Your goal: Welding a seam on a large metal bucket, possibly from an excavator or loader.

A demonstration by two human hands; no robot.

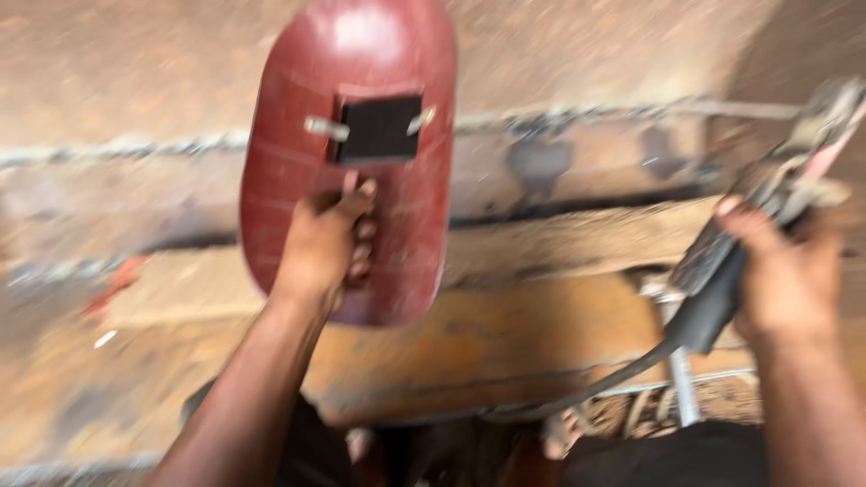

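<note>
My left hand (327,242) grips the handle on the inner side of a dark red hand-held welding shield (298,162) with a dark rectangular window near its top. The shield stands upright at centre left. My right hand (787,271) at the right edge is closed on a black welding electrode holder (722,271), whose metal jaws (816,135) point up and to the right. A dark cable (595,383) runs down and left from the holder. The picture is motion-blurred.
A long rusty metal piece with a rough weld seam (577,115) runs across behind the shield. Below it lies a brown wooden or metal slab (505,334). Thin metal rods (681,379) stand lower right. My dark-clothed knees fill the bottom edge.
</note>
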